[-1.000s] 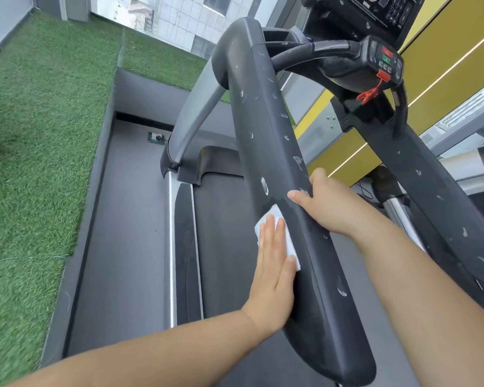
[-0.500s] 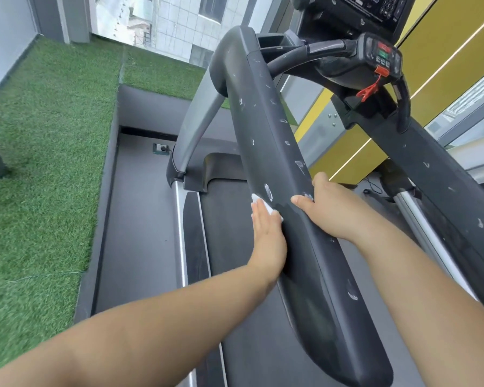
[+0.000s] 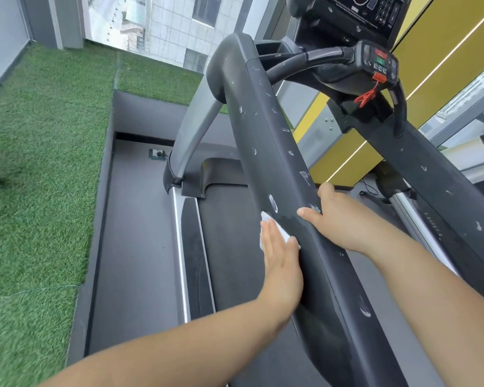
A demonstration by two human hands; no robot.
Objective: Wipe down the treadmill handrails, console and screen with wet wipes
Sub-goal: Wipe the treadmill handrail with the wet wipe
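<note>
Wet wipe (image 3: 264,219) lay pressed flat against the treadmill handrail's (image 3: 266,129) side under an open-palmed left hand (image 3: 281,263); the right hand (image 3: 338,219) rested on top, finger curl hidden. Handrail wiping appeared underway, with an upward stroke over the white marks (image 3: 271,202) likely next.

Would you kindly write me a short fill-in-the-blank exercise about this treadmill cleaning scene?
1. The left hand presses a white ____ flat against the handrail's side.
2. The right hand grips that handrail, its ____ lying across the top.
3. The clip hanging under the small control panel is ____.
4. Green ____ covers the ground left of the treadmill.
Missing words: wipe; thumb; red; grass.
</note>
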